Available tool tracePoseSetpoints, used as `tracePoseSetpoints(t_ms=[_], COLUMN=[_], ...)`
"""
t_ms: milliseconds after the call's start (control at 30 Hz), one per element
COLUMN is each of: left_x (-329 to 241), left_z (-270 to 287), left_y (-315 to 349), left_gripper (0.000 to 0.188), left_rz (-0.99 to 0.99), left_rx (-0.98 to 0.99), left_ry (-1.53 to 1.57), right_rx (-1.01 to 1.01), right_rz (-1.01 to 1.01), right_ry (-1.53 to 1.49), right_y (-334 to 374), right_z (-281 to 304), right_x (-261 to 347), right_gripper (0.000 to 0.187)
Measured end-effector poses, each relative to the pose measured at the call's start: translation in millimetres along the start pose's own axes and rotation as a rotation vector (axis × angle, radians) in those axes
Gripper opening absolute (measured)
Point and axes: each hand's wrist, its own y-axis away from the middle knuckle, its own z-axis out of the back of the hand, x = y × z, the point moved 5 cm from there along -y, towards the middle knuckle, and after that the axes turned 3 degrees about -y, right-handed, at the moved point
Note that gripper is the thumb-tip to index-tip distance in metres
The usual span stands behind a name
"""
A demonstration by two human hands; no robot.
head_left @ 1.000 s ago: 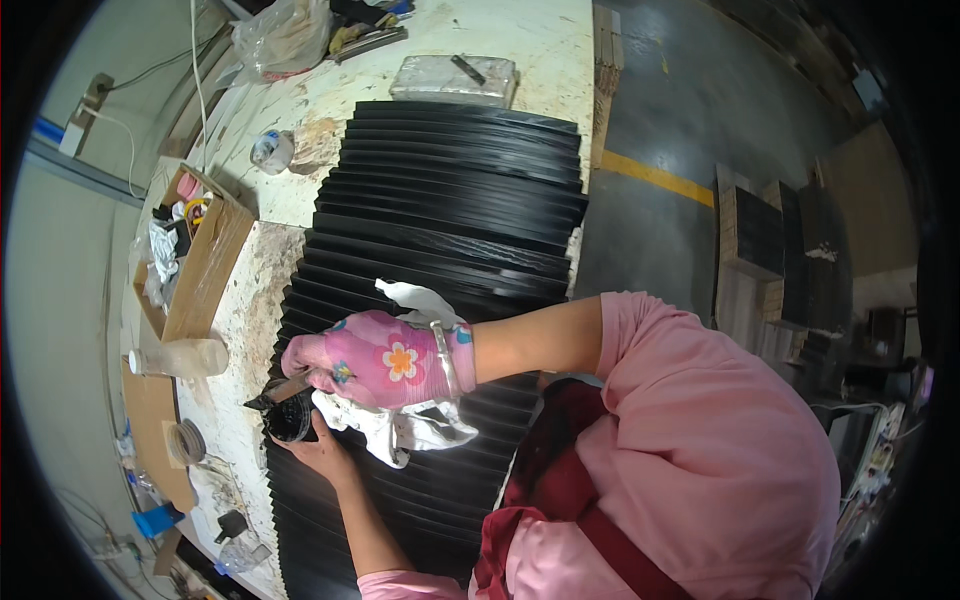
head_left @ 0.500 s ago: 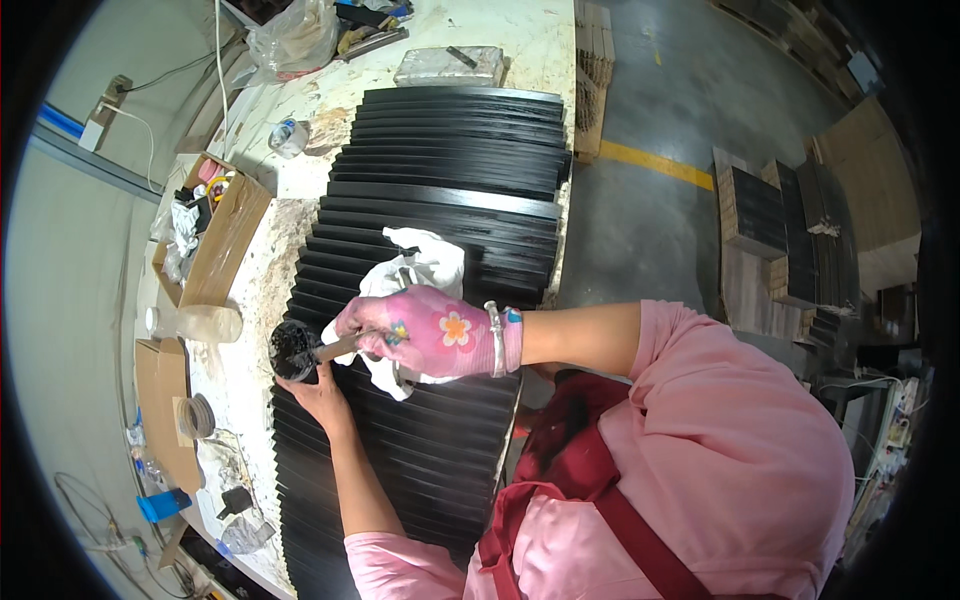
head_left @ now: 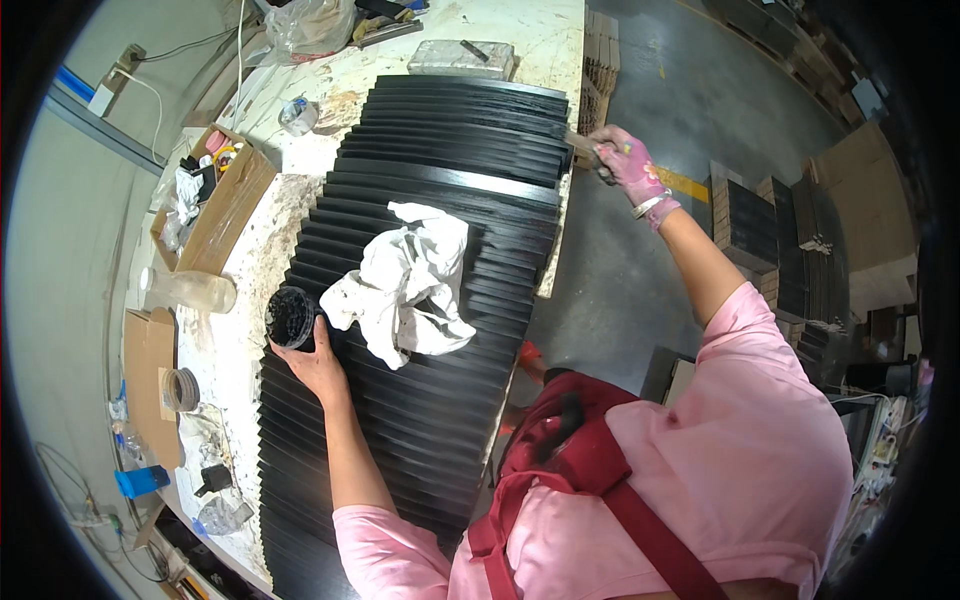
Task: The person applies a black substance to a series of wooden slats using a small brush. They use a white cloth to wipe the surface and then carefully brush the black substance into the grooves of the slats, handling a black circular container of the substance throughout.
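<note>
My bare left hand (head_left: 318,365) is closed round a round black cup (head_left: 291,317), whose inside is coated with dark, wet-looking paint. The cup sits at the left edge of a long row of black strips (head_left: 420,405) on the table. Out at the far right, my right hand (head_left: 628,162), in a pink flowered glove, grips a paintbrush (head_left: 580,143). Its front end meets the right ends of the far strips; the bristles are hard to make out. A crumpled white cloth (head_left: 410,285) lies on the strips between my hands.
Left of the strips on the stained table (head_left: 255,250) are an open cardboard box (head_left: 228,215) of odds and ends, a clear bottle (head_left: 195,290) and a tape roll (head_left: 181,390). A pale block (head_left: 460,60) lies at the far end. Stacked boards (head_left: 745,215) stand on the floor to the right.
My right hand has lifted the paintbrush away from the cup and swung it far right to the strip ends. The white cloth is now uncovered. My left hand still holds the cup.
</note>
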Motion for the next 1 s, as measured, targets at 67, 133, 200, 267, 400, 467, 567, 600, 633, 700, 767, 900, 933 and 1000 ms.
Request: tracePoseSetpoints(t_ms=[67, 133, 200, 267, 400, 467, 567, 600, 633, 700, 767, 900, 933, 1000], left_x=[2.4, 5.0, 6.1, 2.3, 8.9, 9.3, 5.8, 4.6, 3.1, 1.6, 1.2, -1.9, 0.6, -1.3], left_z=[1.0, 2.2, 3.4, 2.2, 0.9, 1.4, -0.5, -0.2, 0.1, -1.0, 0.7, 4.1, 3.4, -1.3], left_y=[-0.1, 0.3, 0.5, 0.0, -0.9, -1.5, -0.8, -0.1, 0.5, 1.7, 1.4, -0.5, -0.9, -3.5], left_gripper=[0.098, 0.099, 0.1, 0.099, 0.095, 0.095, 0.096, 0.096, 0.096, 0.094, 0.091, 0.08, 0.08, 0.083], left_rz=[0.001, 0.004, 0.008, -0.037, -0.063, -0.069, -0.061, -0.065, -0.068, -0.069, -0.06, -0.125, -0.136, -0.104], left_rx=[0.001, -0.001, -0.012, -0.017, -0.033, -0.045, -0.031, -0.038, -0.046, -0.05, -0.055, -0.051, -0.074, -0.013], left_ry=[0.007, -0.004, -0.033, -0.004, 0.0, -0.026, 0.001, -0.013, -0.027, -0.034, -0.026, 0.093, 0.079, 0.182], right_rx=[-0.04, -0.06, -0.055, -0.054, -0.088, -0.113, -0.132, -0.117, -0.102, -0.065, -0.073, -0.18, -0.199, -0.123], right_rz=[-0.051, -0.042, 0.031, 0.098, 0.1, 0.138, 0.147, 0.136, 0.124, 0.109, 0.122, 0.187, 0.194, 0.103], right_ry=[0.031, 0.113, 0.245, 0.286, 0.372, 0.389, 0.293, 0.241, 0.19, 0.264, 0.33, 0.289, 0.233, 0.009], right_y=[0.4, -0.8, -5.2, -10.2, -14.6, -17.1, -22.0, -20.9, -20.2, -17.3, -15.8, -13.9, -14.2, -18.7], right_z=[12.8, 17.9, 18.4, 20.0, 17.6, 19.3, 29.5, 30.2, 29.6, 24.9, 19.9, 14.0, 13.5, 1.4], right_x=[-14.5, -27.3, -45.9, -56.2, -56.4, -54.1, -57.4, -57.9, -58.9, -60.8, -59.6, -43.1, -36.0, -18.9], right_gripper=[0.014, 0.013, 0.012, 0.011, 0.01, 0.011, 0.013, 0.014, 0.015, 0.015, 0.015, 0.014, 0.014, 0.015])
